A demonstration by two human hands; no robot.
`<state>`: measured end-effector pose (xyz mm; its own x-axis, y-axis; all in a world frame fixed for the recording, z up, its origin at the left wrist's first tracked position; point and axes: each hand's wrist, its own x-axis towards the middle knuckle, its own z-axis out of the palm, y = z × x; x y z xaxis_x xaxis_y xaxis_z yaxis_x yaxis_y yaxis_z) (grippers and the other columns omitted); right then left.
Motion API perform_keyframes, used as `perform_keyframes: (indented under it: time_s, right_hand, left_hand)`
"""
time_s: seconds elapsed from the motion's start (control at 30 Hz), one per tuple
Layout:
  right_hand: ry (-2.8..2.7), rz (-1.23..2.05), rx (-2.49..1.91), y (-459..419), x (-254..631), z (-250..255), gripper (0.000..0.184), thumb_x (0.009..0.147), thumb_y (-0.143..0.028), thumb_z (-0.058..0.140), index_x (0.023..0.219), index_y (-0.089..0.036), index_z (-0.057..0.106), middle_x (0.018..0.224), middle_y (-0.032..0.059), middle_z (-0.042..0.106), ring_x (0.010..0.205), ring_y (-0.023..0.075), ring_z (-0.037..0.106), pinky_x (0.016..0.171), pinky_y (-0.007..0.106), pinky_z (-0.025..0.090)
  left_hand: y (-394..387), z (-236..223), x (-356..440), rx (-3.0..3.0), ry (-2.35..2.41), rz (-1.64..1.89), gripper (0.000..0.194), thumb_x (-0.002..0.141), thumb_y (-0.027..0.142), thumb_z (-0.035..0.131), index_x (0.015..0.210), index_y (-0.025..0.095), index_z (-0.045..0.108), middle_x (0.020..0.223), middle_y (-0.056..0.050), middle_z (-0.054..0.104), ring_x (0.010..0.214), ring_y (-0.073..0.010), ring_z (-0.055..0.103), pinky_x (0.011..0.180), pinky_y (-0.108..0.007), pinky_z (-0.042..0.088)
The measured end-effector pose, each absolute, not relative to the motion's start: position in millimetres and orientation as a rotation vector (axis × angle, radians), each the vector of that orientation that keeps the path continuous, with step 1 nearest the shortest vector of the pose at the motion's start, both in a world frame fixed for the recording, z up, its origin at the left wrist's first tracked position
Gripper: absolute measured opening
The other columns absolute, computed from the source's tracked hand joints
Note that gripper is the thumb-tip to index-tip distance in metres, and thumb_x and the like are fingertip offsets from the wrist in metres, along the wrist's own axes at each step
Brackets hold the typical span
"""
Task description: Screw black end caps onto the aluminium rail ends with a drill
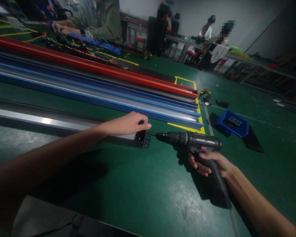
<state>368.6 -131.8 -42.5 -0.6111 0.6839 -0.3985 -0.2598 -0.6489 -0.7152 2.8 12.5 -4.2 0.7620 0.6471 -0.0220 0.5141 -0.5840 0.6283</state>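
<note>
My left hand lies on the near end of a long silver and black rail, fingers curled over its top just behind a black end bracket. My right hand grips the handle of a black cordless drill. The drill lies level, and its bit tip points left and touches the bracket.
Long red, blue and silver rails lie side by side beyond my rail on the green floor. A blue bin sits to the right on a black mat. Other people sit at tables farther back; one works on wiring at top left.
</note>
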Motion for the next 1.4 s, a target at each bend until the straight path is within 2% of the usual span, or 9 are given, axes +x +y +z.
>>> perform_keyframes:
  time_s: [0.2, 0.53, 0.83, 1.4]
  right_hand:
    - [-0.775, 2.267, -0.941, -131.3, 369.2, -43.0, 0.023, 0.090, -0.028, 0.072, 0.099, -0.007, 0.073, 0.078, 0.0064, 0.066, 0.044, 0.0039, 0.048, 0.050, 0.019, 0.053]
    - [-0.782, 2.248, -0.940, -130.9, 369.5, -42.7, 0.021, 0.092, -0.025, 0.070, 0.099, -0.005, 0.074, 0.074, 0.0040, 0.065, 0.044, 0.0030, 0.047, 0.050, 0.019, 0.053]
    - [-0.756, 2.265, -0.933, -131.0, 370.7, -43.0, 0.021, 0.091, -0.024, 0.070, 0.097, -0.005, 0.074, 0.074, 0.0040, 0.065, 0.044, 0.0027, 0.047, 0.050, 0.019, 0.054]
    - [-0.771, 2.272, -0.895, -131.4, 371.2, -43.0, 0.023, 0.093, -0.022, 0.067, 0.105, -0.005, 0.073, 0.079, 0.0062, 0.066, 0.046, 0.0030, 0.049, 0.053, 0.019, 0.053]
  left_hand:
    - [13.0, -5.0, 2.3, 2.328, 0.864, 0.273, 0.045, 0.097, 0.052, 0.048, 0.072, 0.016, 0.057, 0.065, 0.002, 0.055, 0.060, -0.0105, 0.047, 0.060, -0.025, 0.030]
    - [12.8, -4.4, 3.2, 2.328, 0.873, 0.276, 0.045, 0.097, 0.052, 0.048, 0.071, 0.016, 0.057, 0.066, 0.001, 0.055, 0.061, -0.0109, 0.048, 0.060, -0.025, 0.030]
    - [12.1, -4.2, 3.1, 2.311, 0.880, 0.273, 0.045, 0.096, 0.052, 0.049, 0.071, 0.016, 0.057, 0.065, 0.002, 0.054, 0.060, -0.0103, 0.046, 0.059, -0.025, 0.029]
    - [13.2, -5.1, 2.8, 2.333, 0.874, 0.277, 0.045, 0.097, 0.052, 0.049, 0.072, 0.016, 0.058, 0.065, 0.002, 0.053, 0.060, -0.0100, 0.046, 0.058, -0.025, 0.029]
